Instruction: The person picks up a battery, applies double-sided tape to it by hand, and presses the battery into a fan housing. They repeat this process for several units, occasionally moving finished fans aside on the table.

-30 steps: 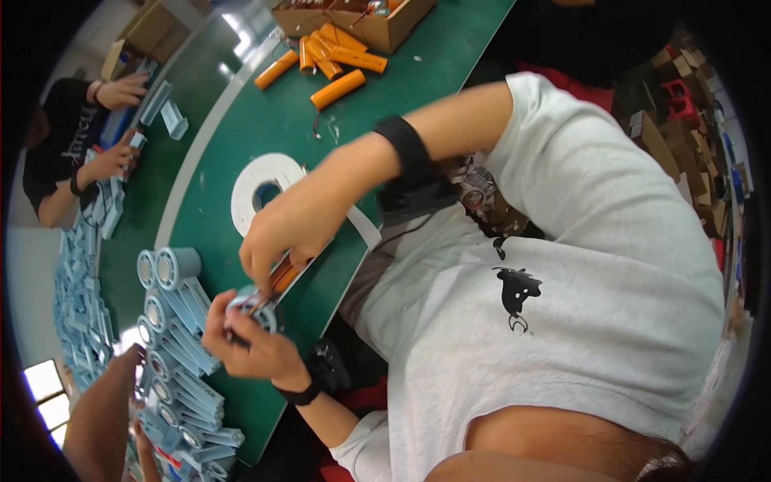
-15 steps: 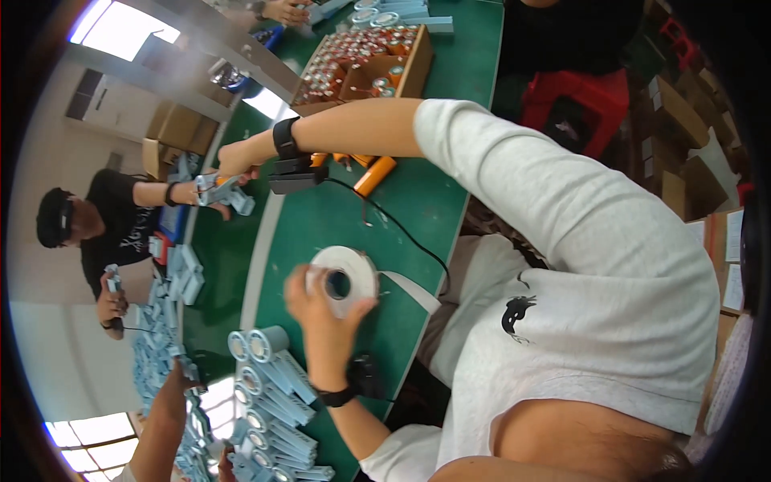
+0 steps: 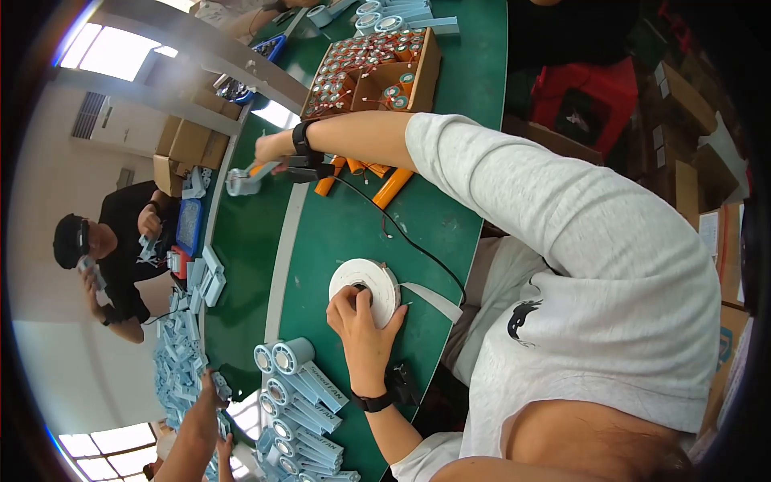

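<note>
My left hand (image 3: 365, 336) grips a roll of white tape (image 3: 384, 287) lying on the green table. Its fingers curl into the core and its thumb presses near the rim; a loose strip of tape (image 3: 434, 300) trails toward my lap. Stretched across to the far side, my right hand (image 3: 275, 151) holds a light blue fan housing (image 3: 242, 183) with something orange at its near end. The fingers are partly hidden behind the wrist. Orange cylindrical battery cells (image 3: 392, 188) with wires lie beneath my right forearm.
A cardboard box (image 3: 430, 84) of orange cells stands beyond my right arm. Light blue handheld fans (image 3: 294, 355) lie in rows left of the tape. Light blue parts (image 3: 178, 353) are heaped before a co-worker (image 3: 132, 233). A black cable (image 3: 409, 233) hangs from my right wrist.
My right hand has drawn away from the co-worker, still with the light blue housing. The co-worker's arm has pulled back. My left fingers have settled into the tape roll's core.
</note>
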The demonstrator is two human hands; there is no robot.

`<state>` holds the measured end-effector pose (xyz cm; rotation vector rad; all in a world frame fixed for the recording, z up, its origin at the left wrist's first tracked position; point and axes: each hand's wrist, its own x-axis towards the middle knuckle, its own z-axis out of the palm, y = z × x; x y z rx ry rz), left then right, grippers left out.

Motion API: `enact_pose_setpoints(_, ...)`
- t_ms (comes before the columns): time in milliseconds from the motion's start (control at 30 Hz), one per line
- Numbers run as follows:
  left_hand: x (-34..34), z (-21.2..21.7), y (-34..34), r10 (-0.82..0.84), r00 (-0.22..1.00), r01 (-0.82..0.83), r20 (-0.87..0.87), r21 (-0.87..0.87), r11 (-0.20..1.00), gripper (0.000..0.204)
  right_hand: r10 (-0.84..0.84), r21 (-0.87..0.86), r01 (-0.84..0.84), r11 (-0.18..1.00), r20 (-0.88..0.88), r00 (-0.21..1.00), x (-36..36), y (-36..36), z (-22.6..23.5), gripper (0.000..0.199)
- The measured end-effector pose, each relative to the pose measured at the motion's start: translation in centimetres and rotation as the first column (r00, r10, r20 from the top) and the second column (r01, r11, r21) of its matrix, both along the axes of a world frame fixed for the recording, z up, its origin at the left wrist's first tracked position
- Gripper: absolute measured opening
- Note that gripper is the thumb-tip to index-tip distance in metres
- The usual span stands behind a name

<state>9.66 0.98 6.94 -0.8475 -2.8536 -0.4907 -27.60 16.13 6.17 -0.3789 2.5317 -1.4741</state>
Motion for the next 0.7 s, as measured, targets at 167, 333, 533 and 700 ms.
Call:
enact_pose_setpoints(167, 0.9, -1.2, -4.6, 0.224, 0.974, -0.22, -0.028, 0.116, 0.969, 0.044, 0.344, 0.759, 0.056, 0.649, -0.358, 0.868, 6.4, -6.4, 2.1, 0.03)
enact_pose_setpoints(333, -0.9, -0.8, -2.3, 0.336, 0.941, -0.311, -0.039, 0.289, 0.905, 0.049, 0.318, 0.827, 0.032, 0.562, -0.252, 0.914, 11.9, 1.2, 4.6, 0.034)
enact_pose_setpoints(533, -0.3, -1.6, -3.8, 0.349, 0.92, -0.287, -0.178, 0.302, 0.909, 0.059, 0.355, 0.756, 0.074, 0.65, -0.388, 0.85, 14.4, 0.2, 3.9, 0.037)
enact_pose_setpoints(700, -1.8, -2.0, -2.7, 0.336, 0.91, -0.282, -0.242, 0.234, 0.931, 0.06, 0.474, 0.718, 0.017, 0.696, -0.477, 0.74, 12.2, 4.4, -2.4, 0.03)
